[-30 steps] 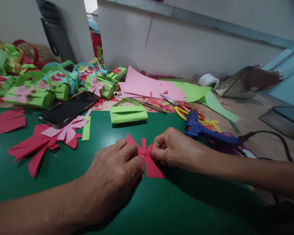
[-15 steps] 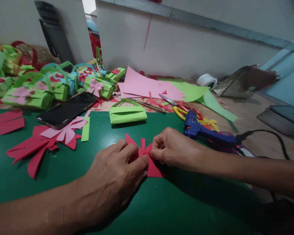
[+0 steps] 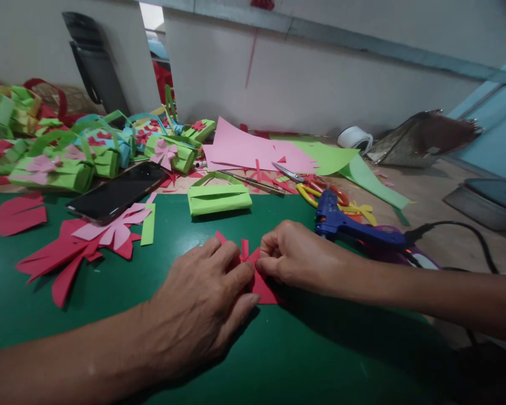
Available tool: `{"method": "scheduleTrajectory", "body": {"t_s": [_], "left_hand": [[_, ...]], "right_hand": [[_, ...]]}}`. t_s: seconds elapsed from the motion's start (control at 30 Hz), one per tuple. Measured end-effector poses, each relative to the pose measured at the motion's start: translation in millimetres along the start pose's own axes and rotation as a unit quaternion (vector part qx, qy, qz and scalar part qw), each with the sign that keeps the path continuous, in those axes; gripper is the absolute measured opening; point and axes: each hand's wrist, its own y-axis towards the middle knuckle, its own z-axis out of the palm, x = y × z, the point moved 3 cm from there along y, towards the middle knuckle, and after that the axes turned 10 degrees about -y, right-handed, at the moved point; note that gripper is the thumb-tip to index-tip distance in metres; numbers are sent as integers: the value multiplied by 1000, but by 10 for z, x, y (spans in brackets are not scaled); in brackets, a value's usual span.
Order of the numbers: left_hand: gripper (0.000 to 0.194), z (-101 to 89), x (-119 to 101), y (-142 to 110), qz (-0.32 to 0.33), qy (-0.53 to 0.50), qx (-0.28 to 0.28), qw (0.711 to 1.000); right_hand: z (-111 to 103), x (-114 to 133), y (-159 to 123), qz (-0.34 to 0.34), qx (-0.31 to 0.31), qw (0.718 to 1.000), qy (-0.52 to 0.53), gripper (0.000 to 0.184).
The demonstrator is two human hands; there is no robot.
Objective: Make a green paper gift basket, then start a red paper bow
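A red paper cut-out (image 3: 266, 291) with a narrow strip at its top lies on the green board (image 3: 320, 360) between my hands. My left hand (image 3: 206, 295) covers its left part, fingers curled onto the middle, the thumb stretched out lower down. At the cut-out's right side my right hand (image 3: 297, 253) is closed in a pinch on the paper. Both hands partly hide the cut-out. Just beyond them stands a small light-green paper bag (image 3: 220, 201) with a handle. A blue glue gun (image 3: 354, 225) rests right of my right hand.
To the left lie red paper petals (image 3: 63, 253), a pink paper flower (image 3: 116, 225), a green strip (image 3: 148, 225) and a phone (image 3: 118, 191). Behind are several finished paper bags (image 3: 53, 171), pink sheets (image 3: 253, 147) and scissors (image 3: 306, 188). A black cable (image 3: 468, 226) curves at the right.
My left fingers have shifted over the middle of the red cut-out, covering the shiny spot seen there before, and the left thumb has moved lower. My right hand stays nearly still.
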Motion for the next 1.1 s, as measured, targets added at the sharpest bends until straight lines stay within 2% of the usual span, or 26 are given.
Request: {"method": "scheduleTrajectory", "body": {"t_s": [0.13,0.27,0.47,0.77,1.1], "left_hand": [[26,3,5,10,-3,-7,-1,1000],[26,7,7,10,-2,-8,1,1000],[25,14,8,3,3,-11,-2,1000],[21,-8,7,-6,9,-31,-22,999],[22,-19,24,-72,2,-75,-73,995]], "right_hand": [[-16,35,-12,-8,-31,998,-53,8],[-25,81,-49,-52,-74,991,-98,7],[-3,93,-54,-105,-65,989,-80,15],[-57,56,36,-37,9,999,-31,13],[-95,76,58,-5,25,999,-35,14]]}}
